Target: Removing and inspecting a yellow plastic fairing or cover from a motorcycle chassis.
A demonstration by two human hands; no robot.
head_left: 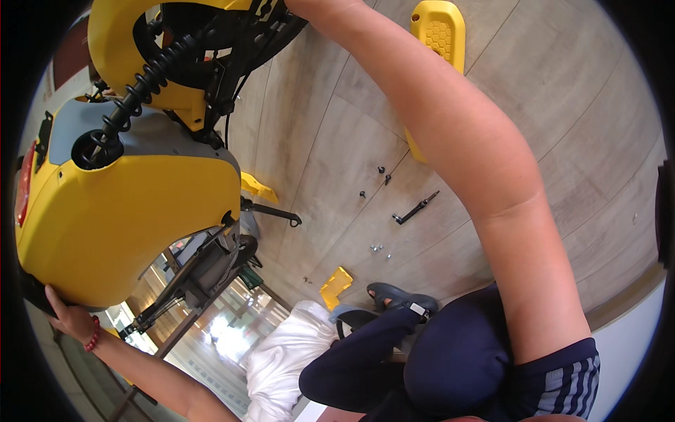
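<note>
At the left stands a yellow and grey two-wheeled vehicle body [119, 225] with a black coil-spring shock [148, 84] and a red rear light [25, 179]. My left hand [67, 313], wrist ringed with red beads, grips the black lower edge of the body. My right arm stretches up across the view to my right hand [302, 7], which reaches the black wheel assembly at the top edge. That hand is mostly cut off, so its fingers are hidden.
A long yellow panel [436, 39], small yellow pieces [336, 285], a black metal part [415, 207] and several screws [381, 170] lie on the plank floor [576, 105]. Below are my navy-clad legs [450, 352], a dark sandal [387, 295] and white fabric [285, 359].
</note>
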